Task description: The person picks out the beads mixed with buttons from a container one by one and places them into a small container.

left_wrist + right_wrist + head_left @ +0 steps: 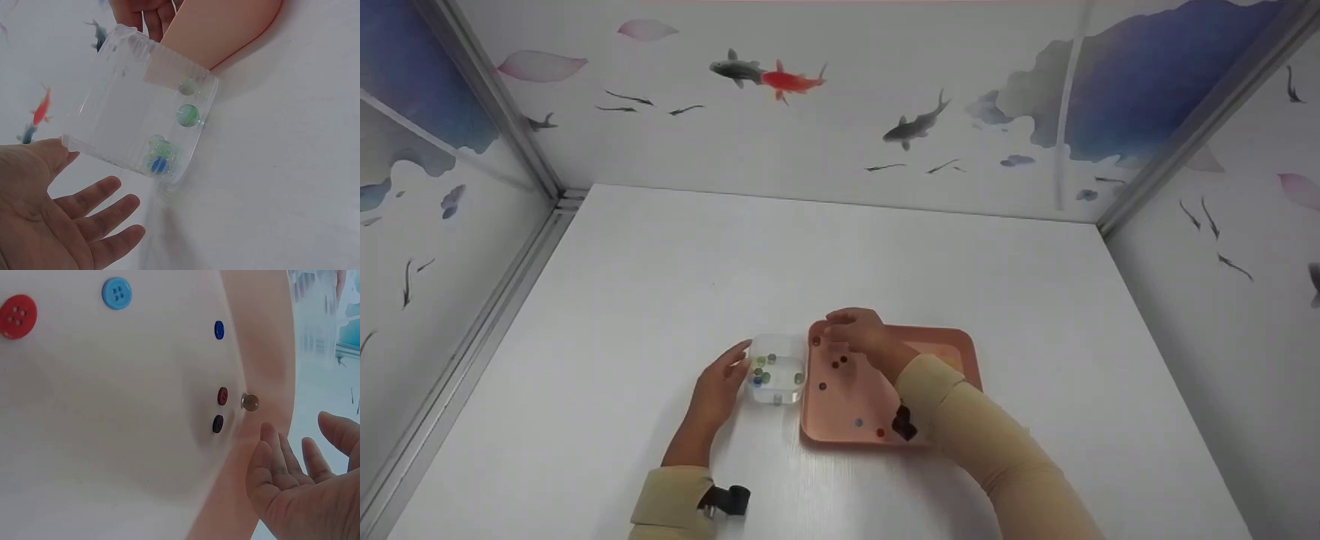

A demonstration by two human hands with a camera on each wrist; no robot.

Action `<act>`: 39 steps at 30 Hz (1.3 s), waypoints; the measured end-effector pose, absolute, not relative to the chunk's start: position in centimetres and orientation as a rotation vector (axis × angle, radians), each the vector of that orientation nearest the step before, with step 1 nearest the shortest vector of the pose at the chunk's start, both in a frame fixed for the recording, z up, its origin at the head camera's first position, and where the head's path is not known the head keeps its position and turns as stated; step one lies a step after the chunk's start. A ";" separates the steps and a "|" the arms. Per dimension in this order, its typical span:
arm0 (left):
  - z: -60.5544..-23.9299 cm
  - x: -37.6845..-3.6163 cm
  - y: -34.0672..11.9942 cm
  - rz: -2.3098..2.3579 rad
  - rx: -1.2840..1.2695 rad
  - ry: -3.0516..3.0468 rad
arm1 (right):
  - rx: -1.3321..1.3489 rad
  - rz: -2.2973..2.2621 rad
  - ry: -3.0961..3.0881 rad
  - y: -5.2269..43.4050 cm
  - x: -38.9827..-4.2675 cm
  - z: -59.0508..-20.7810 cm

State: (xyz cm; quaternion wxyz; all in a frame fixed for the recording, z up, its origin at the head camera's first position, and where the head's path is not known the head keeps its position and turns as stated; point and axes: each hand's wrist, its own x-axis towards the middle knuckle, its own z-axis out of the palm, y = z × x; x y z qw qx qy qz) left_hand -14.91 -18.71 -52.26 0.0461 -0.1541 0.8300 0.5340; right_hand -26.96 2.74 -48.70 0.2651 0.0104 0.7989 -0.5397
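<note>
The left hand (721, 384) lay relaxed with its fingers straight, gripping nothing, just beside the left wall of the small clear plastic box (777, 368) on the white desk (660, 300); whether the fingertips touched that wall could not be told; inside the box lay several green and blue glass marbles (187, 115). Touching the box's right side sat the shallow pink plastic tray (960, 346), strewn with small flat buttons (117, 293) in red, blue and dark tones; against the tray's raised rim rested one brownish glass marble (250, 403). The right hand (856, 334) hovered over the tray's far left corner, fingers loosely spread and empty, near that marble. The marble looked hard, smooth and light, apt to roll and slip; a pinch of thumb and forefinger across its middle, steadied by the rim, seemed the surest hold.
</note>
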 end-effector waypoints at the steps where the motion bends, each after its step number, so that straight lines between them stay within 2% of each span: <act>1: -52.2 -14.9 -18.7 1.632 -0.476 2.529 | 0.018 -1.464 2.156 2.7 -27.0 -48.8; 9: -52.4 -15.0 -18.6 1.623 -0.487 2.521 | -0.165 -1.378 2.210 2.7 -27.0 -49.8; 16: -52.4 -15.1 -18.6 1.612 -0.499 2.518 | -0.119 -1.271 2.271 2.5 -27.3 -50.4; 27: -52.5 -15.1 -18.6 1.603 -0.508 2.531 | -0.281 -1.238 2.322 2.1 -26.8 -50.9; 39: -52.4 -14.9 -18.7 1.582 -0.477 2.556 | -0.311 -1.158 2.372 1.4 -27.1 -51.7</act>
